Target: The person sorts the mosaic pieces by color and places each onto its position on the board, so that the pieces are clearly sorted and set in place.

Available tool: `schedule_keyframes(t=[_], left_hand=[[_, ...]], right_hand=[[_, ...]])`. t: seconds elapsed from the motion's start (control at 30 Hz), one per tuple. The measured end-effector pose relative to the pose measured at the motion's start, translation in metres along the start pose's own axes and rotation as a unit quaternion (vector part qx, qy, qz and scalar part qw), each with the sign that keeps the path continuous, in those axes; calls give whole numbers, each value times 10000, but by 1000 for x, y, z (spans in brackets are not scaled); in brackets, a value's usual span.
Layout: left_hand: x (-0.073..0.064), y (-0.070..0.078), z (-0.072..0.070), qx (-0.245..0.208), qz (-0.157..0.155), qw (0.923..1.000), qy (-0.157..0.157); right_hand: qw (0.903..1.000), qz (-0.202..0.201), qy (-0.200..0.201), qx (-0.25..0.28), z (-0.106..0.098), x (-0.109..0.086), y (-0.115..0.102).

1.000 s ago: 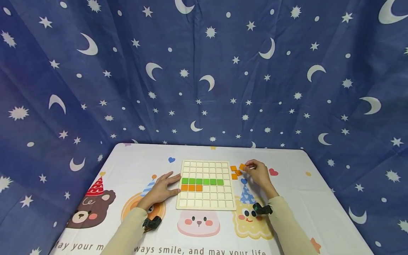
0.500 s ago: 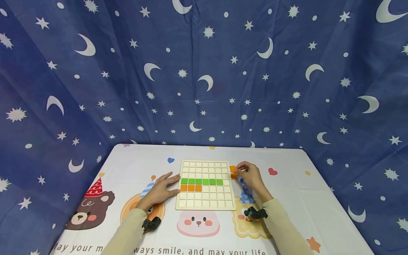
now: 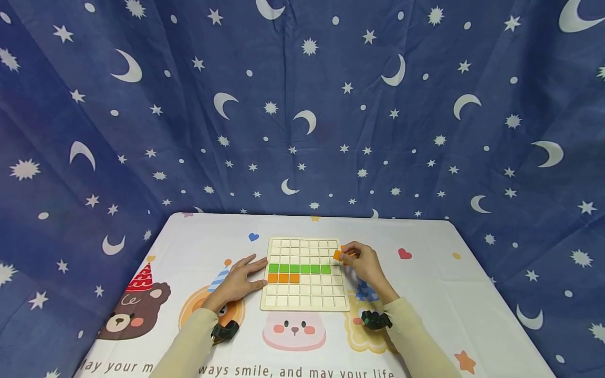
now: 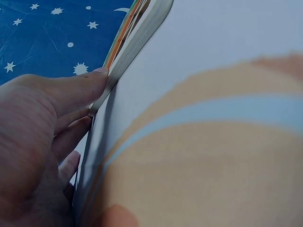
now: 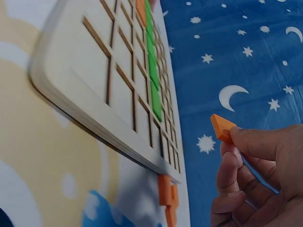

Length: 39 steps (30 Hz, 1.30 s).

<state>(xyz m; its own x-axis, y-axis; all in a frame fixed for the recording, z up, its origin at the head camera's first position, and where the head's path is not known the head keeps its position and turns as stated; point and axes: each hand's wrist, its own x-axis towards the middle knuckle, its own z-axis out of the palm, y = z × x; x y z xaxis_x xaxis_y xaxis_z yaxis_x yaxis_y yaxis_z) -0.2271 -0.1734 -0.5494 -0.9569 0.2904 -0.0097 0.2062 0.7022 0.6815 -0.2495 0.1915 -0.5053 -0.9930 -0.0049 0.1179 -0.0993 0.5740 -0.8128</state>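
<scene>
A pale wooden grid board (image 3: 305, 304) lies on the table, with a row of green tiles (image 3: 300, 269) across it and three orange tiles (image 3: 283, 279) in the row nearer me. My left hand (image 3: 240, 281) rests at the board's left edge, thumb and fingers touching its side; in the left wrist view the thumb lies on the rim. My right hand (image 3: 366, 264) is raised over the board's right edge and pinches an orange tile (image 5: 222, 128) between thumb and fingertips. Loose orange tiles (image 5: 165, 190) lie beside the board, mostly hidden behind this hand in the head view.
The white tablecloth (image 3: 425, 294) carries printed cartoon animals and lettering. A blue curtain (image 3: 302, 131) with moons and stars stands behind the table and along its sides. A dark wrist camera (image 3: 375, 319) sits on the right wrist, another camera (image 3: 225, 331) on the left.
My right hand has moved left from the loose orange tiles to the board's right edge, lifting one tile with it. The left hand stays at the board's left edge.
</scene>
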Motion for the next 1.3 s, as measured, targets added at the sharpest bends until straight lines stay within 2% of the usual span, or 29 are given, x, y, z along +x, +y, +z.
schedule_keyframes(t=[0.27,0.67,1.0,1.3], left_hand=[[0,0,1,0,77,10000,2],[1,1,0,-9,-62,10000,-37],[1,4,-1,-31,-111,9999,-64],[1,3,-1,-21,-100,9999,-55]], right_hand=[[9994,-49,-280,180,9,-5,-6],[9976,-129,-630,240,26,-14,-22],[9955,-219,-821,412,46,-20,-22],[9956,-217,-874,250,62,-26,-21]])
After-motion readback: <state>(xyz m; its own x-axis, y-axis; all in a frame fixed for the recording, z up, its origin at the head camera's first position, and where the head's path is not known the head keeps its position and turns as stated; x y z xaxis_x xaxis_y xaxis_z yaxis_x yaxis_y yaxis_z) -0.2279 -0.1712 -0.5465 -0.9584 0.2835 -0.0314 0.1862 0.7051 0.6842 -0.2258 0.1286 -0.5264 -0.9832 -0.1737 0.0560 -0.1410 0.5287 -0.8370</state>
